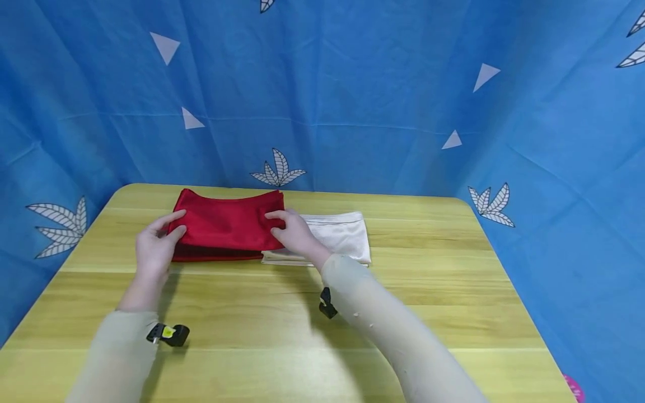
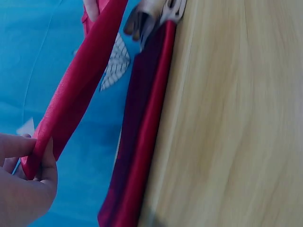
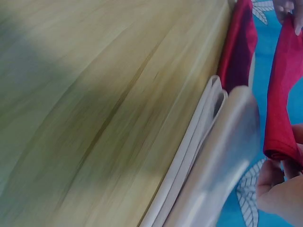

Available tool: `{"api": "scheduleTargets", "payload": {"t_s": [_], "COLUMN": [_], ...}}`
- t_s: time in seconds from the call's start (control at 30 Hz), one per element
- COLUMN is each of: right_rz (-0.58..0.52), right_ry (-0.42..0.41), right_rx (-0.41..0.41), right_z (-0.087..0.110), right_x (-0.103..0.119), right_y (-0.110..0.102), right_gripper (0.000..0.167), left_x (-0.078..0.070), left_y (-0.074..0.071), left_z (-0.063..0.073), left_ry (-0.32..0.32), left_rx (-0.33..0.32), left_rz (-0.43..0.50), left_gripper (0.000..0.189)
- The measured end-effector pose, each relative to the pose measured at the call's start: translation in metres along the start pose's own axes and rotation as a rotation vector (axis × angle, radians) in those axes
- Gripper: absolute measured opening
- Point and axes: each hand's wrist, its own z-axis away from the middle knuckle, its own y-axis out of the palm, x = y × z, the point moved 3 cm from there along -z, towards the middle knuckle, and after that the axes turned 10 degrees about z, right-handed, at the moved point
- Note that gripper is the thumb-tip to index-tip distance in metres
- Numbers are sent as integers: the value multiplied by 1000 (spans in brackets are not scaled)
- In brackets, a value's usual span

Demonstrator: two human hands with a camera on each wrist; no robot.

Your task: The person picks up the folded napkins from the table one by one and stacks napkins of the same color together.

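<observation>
A folded red satin cloth (image 1: 227, 224) hangs between both hands, its upper edge sagging a little in the middle. At its left end my left hand (image 1: 155, 246) pinches it between thumb and fingers; the left wrist view shows the fold of the cloth (image 2: 71, 94) in that grip. My right hand (image 1: 297, 232) pinches the right end, seen also in the right wrist view with the rolled edge of the cloth. Beneath lies another folded red cloth (image 1: 216, 254) on the table, mostly hidden in the head view. A folded white satin cloth (image 1: 342, 238) lies beside it, partly behind the right hand.
The light wooden table (image 1: 252, 324) has rounded far corners. A blue curtain (image 1: 322, 95) with leaf and triangle prints hangs behind it and at both sides. Each sleeved wrist carries a small black camera (image 1: 173, 334).
</observation>
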Motion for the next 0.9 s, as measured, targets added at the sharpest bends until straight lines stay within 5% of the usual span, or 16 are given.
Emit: {"api": "scheduleTargets", "payload": {"t_s": [0.3, 0.6, 0.9], "right_rz": [157, 250, 141], "right_ry": [-62, -71, -59], "right_rx": [83, 139, 152], "right_z": [-12, -12, -10], "right_x": [21, 30, 22], "right_y": [25, 39, 37], "right_gripper": [40, 43, 42], "left_x": [16, 32, 38], "left_y": [-33, -44, -52], "left_z": [-8, -14, -21], "left_ry": [-46, -86, -83], "left_rx": [-97, -108, -123], "left_rz": [17, 28, -75], "left_gripper": [38, 40, 42]}}
